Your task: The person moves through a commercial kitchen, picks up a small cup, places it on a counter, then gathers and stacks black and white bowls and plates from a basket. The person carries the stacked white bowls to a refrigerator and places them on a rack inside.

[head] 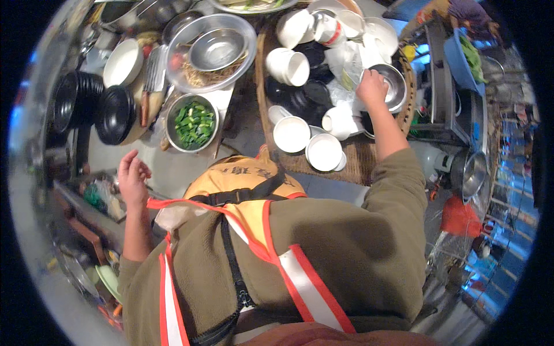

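Note:
My right hand (pixel 373 88) reaches over the round woven table and pinches the near-left rim of a stainless steel bowl (pixel 396 88). Clear plastic bags (pixel 342 65) lie just left of it, and white cups (pixel 339 123) lie nearer to me. Raised at my left side, my left hand (pixel 133 177) holds nothing, its fingers loosely bent and apart. The things closest to it are a stack of black bowls (pixel 114 114) and a steel bowl of chopped green scallions (pixel 194 125).
A cleaver with a wooden handle (pixel 145 108) lies beside the black bowls. Behind the scallions, a large clear basin (pixel 173 82) holds a smaller steel bowl (pixel 216 49). Stacked white bowls (pixel 296 69) crowd the woven table (pixel 357 160). At far right stands a blue basin of greens (pixel 456 65), with a person behind.

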The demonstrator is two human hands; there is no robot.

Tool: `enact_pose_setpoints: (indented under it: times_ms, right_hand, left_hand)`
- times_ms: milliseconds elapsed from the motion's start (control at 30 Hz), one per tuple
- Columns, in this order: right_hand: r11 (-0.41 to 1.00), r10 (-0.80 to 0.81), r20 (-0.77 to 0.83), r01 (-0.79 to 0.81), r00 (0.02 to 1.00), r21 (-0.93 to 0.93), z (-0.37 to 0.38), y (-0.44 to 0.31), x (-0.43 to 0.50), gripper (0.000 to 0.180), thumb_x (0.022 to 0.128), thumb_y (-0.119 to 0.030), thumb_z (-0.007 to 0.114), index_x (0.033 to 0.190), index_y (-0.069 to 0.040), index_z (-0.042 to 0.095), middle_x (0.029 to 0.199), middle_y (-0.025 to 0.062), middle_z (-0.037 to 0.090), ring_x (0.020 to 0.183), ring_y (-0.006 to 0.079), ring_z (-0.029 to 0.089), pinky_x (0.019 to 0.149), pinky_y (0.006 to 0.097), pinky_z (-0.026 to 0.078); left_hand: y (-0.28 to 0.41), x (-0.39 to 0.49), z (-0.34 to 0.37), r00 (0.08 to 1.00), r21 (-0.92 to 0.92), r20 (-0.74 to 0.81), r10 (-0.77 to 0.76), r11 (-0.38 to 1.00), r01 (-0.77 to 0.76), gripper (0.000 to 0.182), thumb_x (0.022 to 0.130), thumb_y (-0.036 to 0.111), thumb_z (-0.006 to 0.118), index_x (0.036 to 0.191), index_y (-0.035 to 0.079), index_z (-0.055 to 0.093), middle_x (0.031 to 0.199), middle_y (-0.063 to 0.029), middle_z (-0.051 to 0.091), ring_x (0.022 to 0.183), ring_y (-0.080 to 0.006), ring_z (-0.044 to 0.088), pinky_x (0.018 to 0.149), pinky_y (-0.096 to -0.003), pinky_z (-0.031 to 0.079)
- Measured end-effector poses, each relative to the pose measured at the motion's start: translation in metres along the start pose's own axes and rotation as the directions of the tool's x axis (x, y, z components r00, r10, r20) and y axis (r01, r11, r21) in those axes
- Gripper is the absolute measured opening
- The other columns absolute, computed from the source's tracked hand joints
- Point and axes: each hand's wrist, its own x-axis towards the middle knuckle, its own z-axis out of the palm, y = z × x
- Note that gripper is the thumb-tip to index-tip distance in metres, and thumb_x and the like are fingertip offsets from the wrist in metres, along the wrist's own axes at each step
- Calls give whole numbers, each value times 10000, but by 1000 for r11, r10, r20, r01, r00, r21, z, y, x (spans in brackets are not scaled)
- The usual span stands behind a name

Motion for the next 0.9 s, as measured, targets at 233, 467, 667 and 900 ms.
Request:
enact_pose_setpoints:
  times_ms: [233, 467, 667, 900]
  right_hand:
    - [756, -562, 222, 385, 797, 529, 27, -133, -70, 322, 699, -172, 596, 1001, -61, 585, 1005, 170, 596, 946, 343, 569, 813, 449, 464]
    - [802, -544, 404, 315, 736, 507, 43, -145, -111, 315, 697, -15, 558, 1000, -98, 587, 1020, 131, 560, 958, 331, 526, 761, 425, 488]
    - [824, -501, 384, 292, 775, 485, 44, -116, -143, 263, 724, -53, 545, 966, -139, 604, 924, 125, 571, 901, 302, 568, 738, 411, 487]
    - [836, -454, 305, 282, 837, 470, 37, -42, -156, 245, 734, -52, 517, 940, -138, 621, 931, 110, 585, 910, 300, 571, 754, 407, 470]
  left_hand:
    - [-39, -23, 5, 975, 18, 97, -200, 980, 199, 239, 871, 110, 500, 1087, 9, 498, 678, -32, 518, 553, -105, 494, 490, -214, 383]
    - [-58, -14, 7, 956, 33, 146, -256, 967, 254, 237, 866, 103, 506, 1082, 4, 509, 658, -23, 521, 520, -87, 485, 466, -194, 377]
    - [-55, 3, 15, 963, 34, 199, -180, 984, 177, 228, 860, 108, 521, 1067, 13, 523, 643, -10, 507, 509, -81, 451, 467, -190, 367]
    - [-50, 17, 24, 934, 20, 313, -170, 985, 173, 225, 863, 109, 518, 1065, 8, 519, 643, -17, 495, 526, -88, 450, 489, -206, 383]
